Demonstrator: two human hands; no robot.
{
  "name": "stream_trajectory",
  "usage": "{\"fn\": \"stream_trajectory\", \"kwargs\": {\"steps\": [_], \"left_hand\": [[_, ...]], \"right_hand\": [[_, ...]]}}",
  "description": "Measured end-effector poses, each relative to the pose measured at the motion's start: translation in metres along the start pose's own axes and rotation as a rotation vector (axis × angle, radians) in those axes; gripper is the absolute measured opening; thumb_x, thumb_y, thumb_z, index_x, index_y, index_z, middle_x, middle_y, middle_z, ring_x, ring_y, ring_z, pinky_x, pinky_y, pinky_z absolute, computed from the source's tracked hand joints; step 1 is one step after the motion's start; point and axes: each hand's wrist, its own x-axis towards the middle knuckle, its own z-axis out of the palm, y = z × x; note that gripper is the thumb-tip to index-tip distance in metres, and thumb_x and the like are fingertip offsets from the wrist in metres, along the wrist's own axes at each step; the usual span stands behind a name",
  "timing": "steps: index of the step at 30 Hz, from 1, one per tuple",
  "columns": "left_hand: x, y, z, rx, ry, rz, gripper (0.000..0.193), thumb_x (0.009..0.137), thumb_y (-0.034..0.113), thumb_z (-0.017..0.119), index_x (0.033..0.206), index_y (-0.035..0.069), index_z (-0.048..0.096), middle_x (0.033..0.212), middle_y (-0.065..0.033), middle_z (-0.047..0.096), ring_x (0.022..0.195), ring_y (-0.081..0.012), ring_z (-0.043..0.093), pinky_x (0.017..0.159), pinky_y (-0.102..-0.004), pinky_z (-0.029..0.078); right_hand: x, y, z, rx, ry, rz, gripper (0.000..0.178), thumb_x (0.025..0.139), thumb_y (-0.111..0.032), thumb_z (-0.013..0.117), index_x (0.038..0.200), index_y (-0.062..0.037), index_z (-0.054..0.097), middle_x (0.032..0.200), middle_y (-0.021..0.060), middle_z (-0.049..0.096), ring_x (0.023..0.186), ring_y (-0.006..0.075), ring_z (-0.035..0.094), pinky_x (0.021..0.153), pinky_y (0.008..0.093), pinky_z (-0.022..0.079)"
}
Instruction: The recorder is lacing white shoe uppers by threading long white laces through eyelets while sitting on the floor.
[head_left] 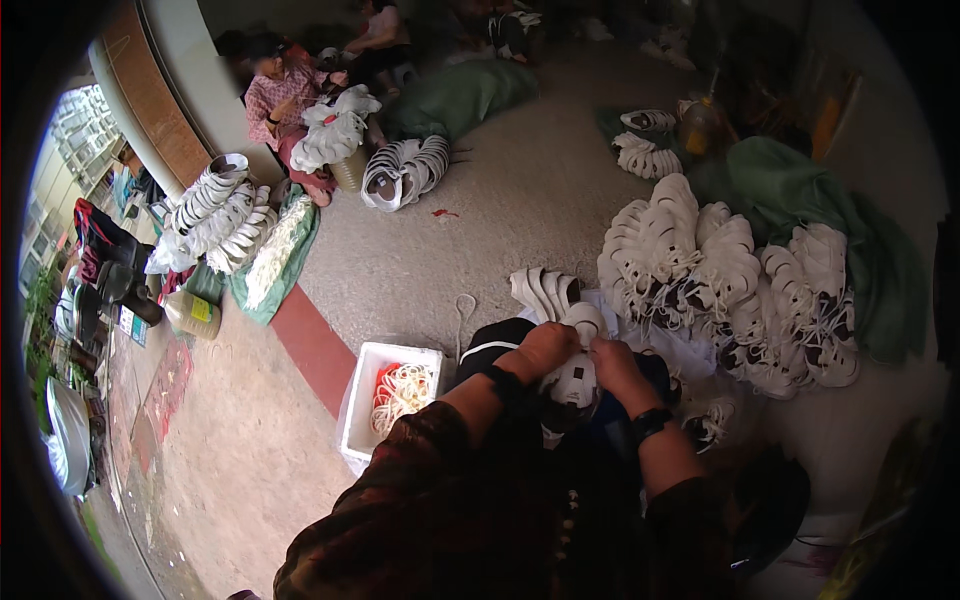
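A white shoe upper lies over my lap, its top end between my two hands. My left hand is closed at the upper's left side, fingers bent in toward it. On the opposite side my right hand grips the same upper; its fingertips are partly hidden. Just beyond my hands rests a nested row of white shoe uppers. To my left stands a white foam box with a tangle of cream shoelaces and something red inside.
Big heaps of laced white uppers sit at the right beside a green sack. Farther left are more stacked uppers, laces on a green cloth and a plastic jug. A seated person handles uppers at the back.
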Motion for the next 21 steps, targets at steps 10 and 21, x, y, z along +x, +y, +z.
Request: {"fn": "stream_trajectory", "kwargs": {"steps": [10, 21], "left_hand": [[-0.047, -0.048, -0.113, -0.207, -0.097, -0.108, 0.013, 0.066, 0.013, 0.060, 0.073, 0.005, 0.067, 0.066, -0.0102, 0.063, 0.063, -0.0213, 0.061, 0.061, -0.0315, 0.047], [-0.167, -0.150, -0.215, -0.377, 0.077, -0.386, 0.009, 0.071, 0.007, 0.065, 0.079, 0.004, 0.068, 0.065, -0.0029, 0.063, 0.061, -0.0108, 0.058, 0.059, -0.0250, 0.047]], "right_hand": [[-0.036, 0.078, -0.043, -0.411, 0.099, 0.082, 0.008, 0.065, 0.004, 0.051, 0.071, 0.0001, 0.056, 0.067, 0.0218, 0.055, 0.072, 0.0414, 0.054, 0.064, 0.0473, 0.043], [-0.312, 0.280, -0.369, -1.192, 0.634, 0.711, 0.028, 0.082, -0.013, 0.048, 0.103, 0.0034, 0.054, 0.093, 0.0209, 0.057, 0.085, 0.0367, 0.056, 0.072, 0.0415, 0.045]]}}
